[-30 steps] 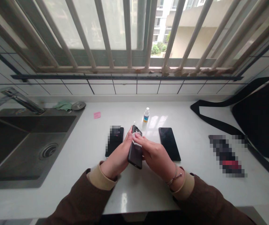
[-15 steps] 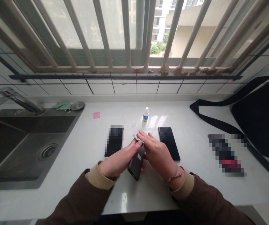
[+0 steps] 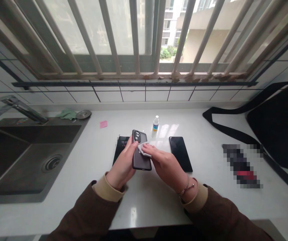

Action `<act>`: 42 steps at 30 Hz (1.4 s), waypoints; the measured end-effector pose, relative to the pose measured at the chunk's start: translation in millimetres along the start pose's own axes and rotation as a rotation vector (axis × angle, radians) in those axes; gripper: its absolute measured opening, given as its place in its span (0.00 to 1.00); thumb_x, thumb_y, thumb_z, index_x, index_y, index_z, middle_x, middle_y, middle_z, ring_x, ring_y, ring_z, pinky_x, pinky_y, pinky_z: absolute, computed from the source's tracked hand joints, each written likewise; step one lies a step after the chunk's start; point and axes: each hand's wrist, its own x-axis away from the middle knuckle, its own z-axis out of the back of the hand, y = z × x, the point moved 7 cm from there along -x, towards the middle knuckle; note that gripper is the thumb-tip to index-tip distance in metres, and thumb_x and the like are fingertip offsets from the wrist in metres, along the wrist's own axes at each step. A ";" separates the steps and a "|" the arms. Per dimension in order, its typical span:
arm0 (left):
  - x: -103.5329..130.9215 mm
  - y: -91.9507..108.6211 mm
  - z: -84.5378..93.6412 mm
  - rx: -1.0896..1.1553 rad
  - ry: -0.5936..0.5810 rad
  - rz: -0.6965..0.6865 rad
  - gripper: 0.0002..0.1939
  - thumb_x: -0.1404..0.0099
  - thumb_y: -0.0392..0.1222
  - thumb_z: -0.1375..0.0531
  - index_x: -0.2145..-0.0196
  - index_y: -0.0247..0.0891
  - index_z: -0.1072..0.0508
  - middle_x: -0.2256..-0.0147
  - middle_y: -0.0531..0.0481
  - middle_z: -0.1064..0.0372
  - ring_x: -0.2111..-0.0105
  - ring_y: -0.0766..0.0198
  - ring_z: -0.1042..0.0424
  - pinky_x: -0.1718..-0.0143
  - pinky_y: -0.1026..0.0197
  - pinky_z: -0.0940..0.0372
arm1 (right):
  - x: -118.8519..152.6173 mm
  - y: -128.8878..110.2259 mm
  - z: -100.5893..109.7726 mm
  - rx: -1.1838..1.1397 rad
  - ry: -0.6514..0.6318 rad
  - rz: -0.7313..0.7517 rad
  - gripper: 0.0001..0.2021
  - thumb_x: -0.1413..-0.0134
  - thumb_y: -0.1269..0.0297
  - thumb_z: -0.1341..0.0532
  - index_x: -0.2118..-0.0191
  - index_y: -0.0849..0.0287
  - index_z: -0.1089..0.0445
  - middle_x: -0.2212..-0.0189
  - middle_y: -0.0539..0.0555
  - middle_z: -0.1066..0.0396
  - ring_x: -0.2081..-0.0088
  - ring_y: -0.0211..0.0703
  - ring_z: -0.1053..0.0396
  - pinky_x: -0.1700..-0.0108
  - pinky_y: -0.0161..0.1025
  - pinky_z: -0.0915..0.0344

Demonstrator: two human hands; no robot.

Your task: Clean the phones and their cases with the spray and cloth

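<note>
My left hand (image 3: 124,164) is closed around the left side of a phone case (image 3: 141,162), dark and translucent with a camera cut-out at its top. Whether a phone sits inside the case I cannot tell. A folded white wipe (image 3: 144,149) lies pressed flat on the back of the case under the fingers of my right hand (image 3: 161,160). Left of the case, a black phone (image 3: 118,150) with a lit clock rests on the counter, partly covered by my left hand. Another dark phone (image 3: 180,150) lies to the right, beside my right hand.
A small white bottle (image 3: 155,124) with a blue and yellow label stands behind the case. A pink slip (image 3: 103,124) lies farther left. The steel sink (image 3: 37,160) fills the left side. At right are a black bag (image 3: 277,124), its strap and a blurred dark object (image 3: 241,167).
The case has been turned so its back faces me, with its camera end now visible. My right hand has moved the wipe down onto its middle. The left phone's screen now shows a clock.
</note>
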 end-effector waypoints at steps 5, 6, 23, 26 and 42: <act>-2.5 3.0 12.6 -0.008 0.119 -0.046 0.31 0.24 0.54 0.38 0.30 0.44 0.40 0.53 0.39 0.19 0.61 0.50 0.16 0.53 0.42 0.22 | 1.9 -27.5 -5.1 -0.114 -0.091 0.211 0.27 0.27 0.81 0.47 0.31 0.53 0.29 0.34 0.57 0.26 0.32 0.43 0.29 0.25 0.52 0.36; -2.3 3.2 12.7 -0.007 0.118 -0.043 0.33 0.25 0.56 0.37 0.30 0.44 0.40 0.54 0.39 0.18 0.63 0.50 0.17 0.55 0.43 0.22 | 2.2 -29.9 -4.9 -0.121 -0.096 0.234 0.27 0.27 0.81 0.46 0.31 0.53 0.29 0.34 0.57 0.26 0.32 0.43 0.29 0.25 0.53 0.37; 30.4 -21.2 -8.0 -0.395 -0.435 0.387 0.28 0.24 0.58 0.37 0.34 0.42 0.31 0.63 0.45 0.22 0.71 0.59 0.23 0.71 0.60 0.28 | -1.7 -11.1 12.6 0.167 0.053 0.050 0.27 0.30 0.80 0.45 0.33 0.53 0.27 0.34 0.58 0.26 0.29 0.51 0.32 0.25 0.60 0.37; 31.6 -16.9 -7.8 -0.359 -0.444 0.477 0.39 0.26 0.50 0.34 0.25 0.48 0.46 0.55 0.42 0.21 0.64 0.54 0.19 0.67 0.57 0.24 | -2.7 -6.8 17.8 0.131 0.089 -0.007 0.27 0.31 0.83 0.49 0.36 0.55 0.25 0.36 0.59 0.24 0.30 0.49 0.31 0.27 0.56 0.33; 27.4 4.0 -23.5 -0.101 -0.498 0.331 0.33 0.25 0.44 0.38 0.27 0.38 0.41 0.44 0.27 0.22 0.52 0.40 0.15 0.52 0.48 0.24 | 3.1 36.4 31.0 -0.435 0.367 -0.466 0.17 0.23 0.55 0.43 0.40 0.53 0.22 0.42 0.58 0.20 0.40 0.53 0.23 0.35 0.56 0.26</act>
